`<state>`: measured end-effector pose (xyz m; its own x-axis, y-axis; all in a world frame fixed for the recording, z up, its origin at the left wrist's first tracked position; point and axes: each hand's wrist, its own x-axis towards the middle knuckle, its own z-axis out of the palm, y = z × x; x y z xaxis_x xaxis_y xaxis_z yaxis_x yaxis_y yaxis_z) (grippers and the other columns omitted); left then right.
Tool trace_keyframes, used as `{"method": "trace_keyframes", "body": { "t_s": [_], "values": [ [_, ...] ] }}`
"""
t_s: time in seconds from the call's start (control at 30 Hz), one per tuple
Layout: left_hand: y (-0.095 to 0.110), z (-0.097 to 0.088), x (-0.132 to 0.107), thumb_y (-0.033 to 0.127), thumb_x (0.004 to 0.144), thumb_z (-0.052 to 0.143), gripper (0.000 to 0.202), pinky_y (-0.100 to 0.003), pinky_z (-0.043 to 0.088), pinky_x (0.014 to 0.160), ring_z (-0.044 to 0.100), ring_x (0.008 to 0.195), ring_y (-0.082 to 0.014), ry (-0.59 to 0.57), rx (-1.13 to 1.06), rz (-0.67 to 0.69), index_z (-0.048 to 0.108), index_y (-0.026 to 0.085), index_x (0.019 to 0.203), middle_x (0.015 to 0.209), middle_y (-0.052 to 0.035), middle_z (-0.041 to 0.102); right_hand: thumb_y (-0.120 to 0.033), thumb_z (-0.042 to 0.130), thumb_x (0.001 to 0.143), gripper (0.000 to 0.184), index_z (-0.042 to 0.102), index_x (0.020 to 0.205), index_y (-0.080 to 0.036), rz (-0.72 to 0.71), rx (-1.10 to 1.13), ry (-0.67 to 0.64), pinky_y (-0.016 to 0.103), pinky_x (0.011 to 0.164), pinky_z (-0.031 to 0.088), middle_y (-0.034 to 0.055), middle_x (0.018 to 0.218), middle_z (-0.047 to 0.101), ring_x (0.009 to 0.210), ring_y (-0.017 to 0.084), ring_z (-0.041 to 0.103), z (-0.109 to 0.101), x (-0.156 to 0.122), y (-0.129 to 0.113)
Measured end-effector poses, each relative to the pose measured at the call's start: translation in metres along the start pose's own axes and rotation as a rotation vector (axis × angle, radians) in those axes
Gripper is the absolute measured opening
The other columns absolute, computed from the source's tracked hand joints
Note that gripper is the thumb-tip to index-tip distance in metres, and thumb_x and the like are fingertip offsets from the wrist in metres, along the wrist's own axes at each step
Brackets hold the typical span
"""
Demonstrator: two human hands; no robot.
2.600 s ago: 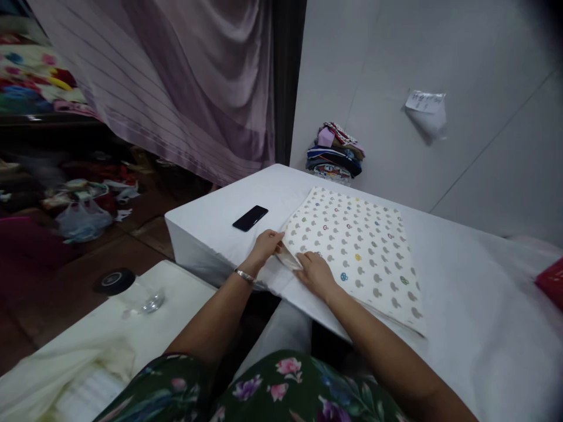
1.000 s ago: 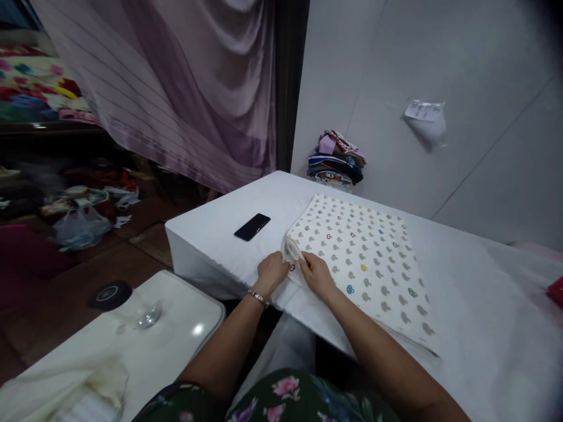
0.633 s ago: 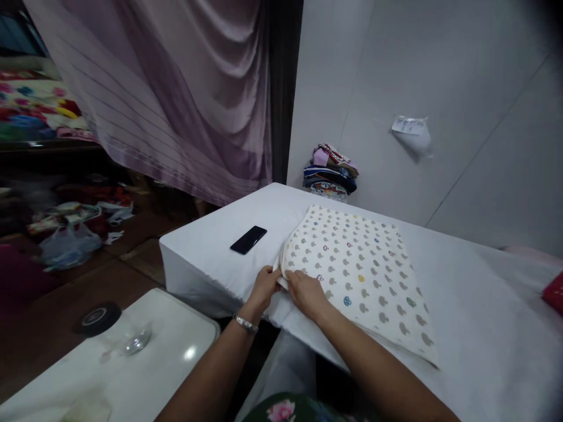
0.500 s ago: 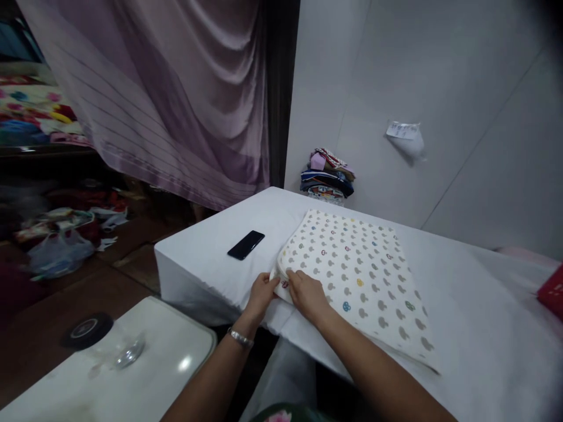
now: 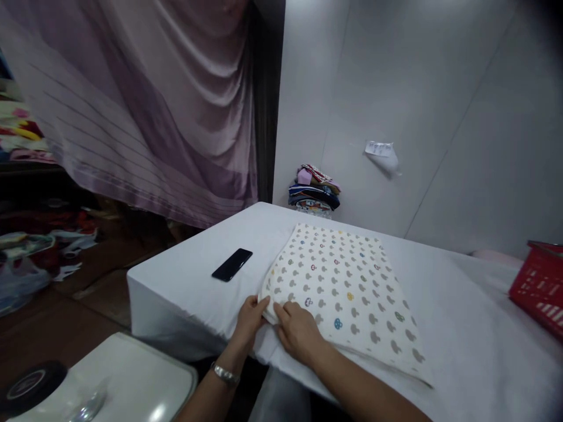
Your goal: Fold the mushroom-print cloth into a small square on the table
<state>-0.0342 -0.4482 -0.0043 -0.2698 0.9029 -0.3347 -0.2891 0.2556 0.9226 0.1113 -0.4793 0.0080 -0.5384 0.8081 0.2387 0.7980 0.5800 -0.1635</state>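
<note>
Cloth, mushroom-printed (image 5: 334, 287) and folded in layers, lies flat on the white-covered table (image 5: 185, 284), its near side close to the front edge. Left hand (image 5: 248, 321) pinches its near-left corner between thumb and fingers. Right hand (image 5: 299, 334) touches the cloth just beside that corner; whether it grips a layer cannot be told.

Risks, as judged:
1. Layers slipping out of register at the corner, if the pinch takes only the upper ones.
2. Creasing or skewing of the print, if the two hands pull unevenly.
3. Near side sliding over the table edge, if drawn toward the person.
4. Smartphone (image 5: 232, 265), apart to the left, being nudged, should the corner be swung that way. Red basket (image 5: 539, 284) stands well apart; little risk.
</note>
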Motion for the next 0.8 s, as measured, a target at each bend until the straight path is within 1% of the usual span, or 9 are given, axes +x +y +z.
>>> {"method": "trace_keyframes", "body": {
  "t_s": [0.07, 0.13, 0.23, 0.3, 0.4, 0.5, 0.6, 0.73, 0.8],
  "values": [
    [0.001, -0.001, 0.002, 0.018, 0.075, 0.063, 0.008, -0.026, 0.052, 0.057, 0.058, 0.065, -0.0133, 0.001, 0.014, -0.019, 0.056, 0.015, 0.077, 0.072, -0.0021, 0.06, -0.02, 0.048, 0.086, 0.049, 0.042, 0.134, -0.016, 0.001, -0.035, 0.01, 0.035, 0.078, 0.046, 0.0107, 0.109, 0.059, 0.096, 0.024, 0.054, -0.001, -0.022, 0.013],
    [0.002, -0.003, 0.005, 0.018, 0.075, 0.063, 0.007, -0.027, 0.054, 0.059, 0.059, 0.067, -0.014, 0.01, 0.048, -0.031, 0.056, 0.015, 0.075, 0.073, -0.003, 0.061, -0.015, 0.045, 0.086, 0.046, 0.045, 0.132, -0.016, 0.03, -0.079, 0.018, 0.034, 0.08, 0.045, 0.011, 0.109, 0.06, 0.096, 0.023, 0.054, -0.005, -0.049, 0.033],
    [0.004, -0.004, 0.008, 0.018, 0.074, 0.064, 0.008, -0.027, 0.054, 0.06, 0.059, 0.068, -0.0146, 0.032, 0.1, -0.048, 0.057, 0.015, 0.075, 0.075, -0.0036, 0.061, -0.011, 0.044, 0.086, 0.037, 0.055, 0.12, -0.018, 0.126, -0.149, 0.06, 0.033, 0.079, 0.045, 0.0097, 0.105, 0.062, 0.093, 0.022, 0.056, -0.016, -0.102, 0.072],
    [0.005, -0.004, 0.012, 0.018, 0.073, 0.064, 0.008, -0.027, 0.054, 0.059, 0.06, 0.069, -0.0152, 0.037, 0.13, -0.054, 0.058, 0.014, 0.077, 0.076, -0.0042, 0.062, -0.012, 0.046, 0.085, 0.032, 0.058, 0.115, -0.018, 0.173, -0.194, 0.116, 0.034, 0.078, 0.046, 0.0101, 0.105, 0.062, 0.092, 0.022, 0.057, -0.025, -0.141, 0.098],
    [0.003, -0.006, 0.021, 0.017, 0.07, 0.064, 0.01, -0.027, 0.053, 0.058, 0.06, 0.067, -0.0158, 0.052, 0.203, -0.018, 0.057, 0.014, 0.077, 0.072, -0.0026, 0.061, -0.014, 0.046, 0.087, 0.032, 0.057, 0.117, -0.018, 0.208, -0.258, 0.196, 0.035, 0.077, 0.048, 0.0108, 0.107, 0.063, 0.094, 0.023, 0.058, -0.037, -0.197, 0.129],
    [0.0, -0.009, 0.029, 0.022, 0.066, 0.068, 0.015, -0.028, 0.052, 0.055, 0.058, 0.062, -0.0169, 0.081, 0.371, 0.062, 0.056, 0.016, 0.075, 0.065, 0.0001, 0.058, -0.015, 0.044, 0.089, 0.031, 0.057, 0.117, -0.02, 0.258, -0.316, 0.246, 0.034, 0.078, 0.05, 0.0101, 0.108, 0.063, 0.095, 0.021, 0.06, -0.046, -0.236, 0.144],
    [0.004, -0.007, 0.031, 0.023, 0.064, 0.069, 0.018, -0.028, 0.051, 0.052, 0.058, 0.058, -0.0172, 0.104, 0.453, 0.087, 0.056, 0.017, 0.074, 0.064, 0.0003, 0.057, -0.013, 0.043, 0.088, 0.033, 0.057, 0.118, -0.02, 0.256, -0.356, 0.257, 0.034, 0.082, 0.05, 0.0113, 0.114, 0.062, 0.102, 0.022, 0.059, -0.05, -0.254, 0.147],
    [0.021, 0.005, 0.022, 0.016, 0.067, 0.064, 0.011, -0.025, 0.051, 0.052, 0.057, 0.058, -0.0133, 0.038, 0.189, 0.006, 0.055, 0.016, 0.073, 0.07, -0.0012, 0.059, -0.008, 0.043, 0.084, 0.039, 0.057, 0.119, -0.018, 0.252, -0.365, 0.235, 0.035, 0.084, 0.05, 0.0121, 0.117, 0.061, 0.108, 0.022, 0.056, -0.048, -0.255, 0.146],
    [0.027, 0.011, 0.02, 0.015, 0.068, 0.062, 0.009, -0.024, 0.051, 0.052, 0.058, 0.059, -0.0128, 0.011, 0.126, 0.01, 0.056, 0.015, 0.074, 0.071, -0.0027, 0.061, -0.005, 0.043, 0.081, 0.042, 0.059, 0.118, -0.018, 0.277, -0.363, 0.21, 0.035, 0.083, 0.051, 0.0116, 0.116, 0.062, 0.107, 0.023, 0.057, -0.046, -0.252, 0.145]
  ]
}}
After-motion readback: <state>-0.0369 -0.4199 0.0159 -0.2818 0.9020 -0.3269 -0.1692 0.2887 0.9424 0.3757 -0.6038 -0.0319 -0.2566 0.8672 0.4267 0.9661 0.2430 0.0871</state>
